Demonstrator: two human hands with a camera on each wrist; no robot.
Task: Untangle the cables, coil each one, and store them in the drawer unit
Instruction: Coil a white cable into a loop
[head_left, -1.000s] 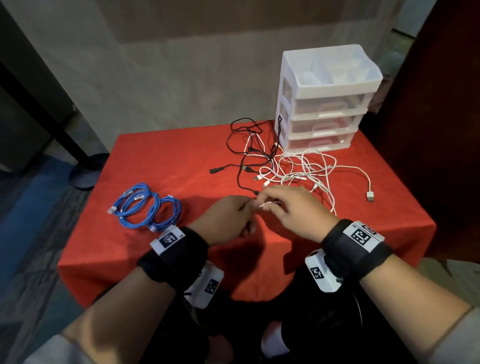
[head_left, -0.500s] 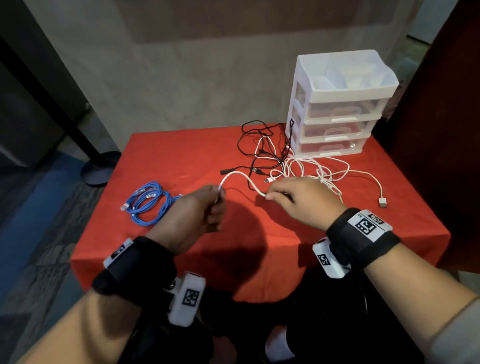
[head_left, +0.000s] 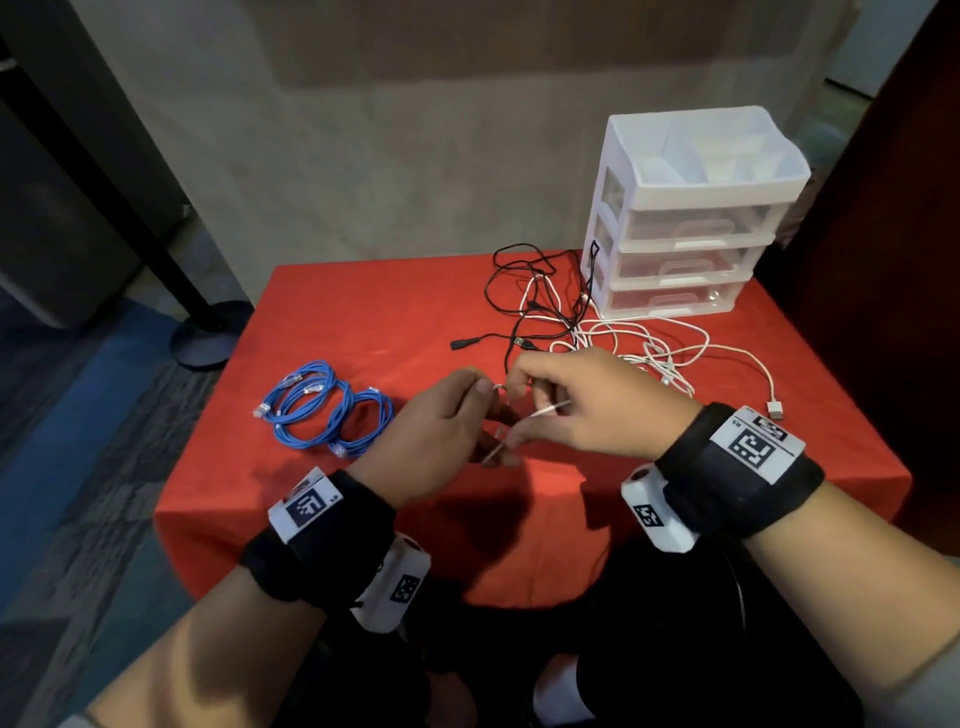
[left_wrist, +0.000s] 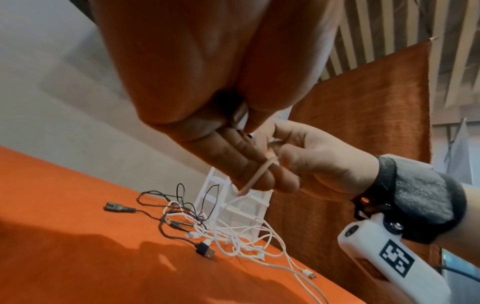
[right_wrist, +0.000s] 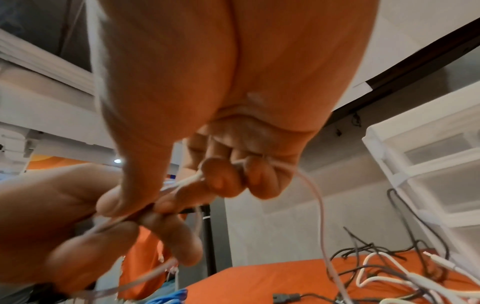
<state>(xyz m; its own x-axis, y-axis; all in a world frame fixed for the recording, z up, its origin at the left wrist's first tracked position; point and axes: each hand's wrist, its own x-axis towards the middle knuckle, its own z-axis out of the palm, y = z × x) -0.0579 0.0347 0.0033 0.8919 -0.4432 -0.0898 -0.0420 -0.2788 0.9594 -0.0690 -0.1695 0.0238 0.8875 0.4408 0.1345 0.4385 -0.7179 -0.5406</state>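
Note:
A thin white cable (head_left: 551, 410) is held above the red table (head_left: 363, 322) between both hands, which meet at mid-table. My left hand (head_left: 457, 415) pinches its end, and a turn of the white cable (left_wrist: 259, 174) lies across the left fingers. My right hand (head_left: 571, 400) pinches the white cable (right_wrist: 311, 185), which trails down to the tangle. A tangle of white cables (head_left: 639, 348) and black cables (head_left: 530, 291) lies in front of the white drawer unit (head_left: 691, 218) at the back right, drawers closed. Two coiled blue cables (head_left: 322, 410) lie at the left.
A white USB plug (head_left: 775, 409) lies near the table's right edge. A black floor stand base (head_left: 208, 338) sits beyond the table's left corner. A dark red curtain or panel (head_left: 883, 260) hangs right of the drawer unit.
Half a second ago the hands were apart with the white cable stretched between them; they have come back together, and the cable now lies looped over the left fingers.

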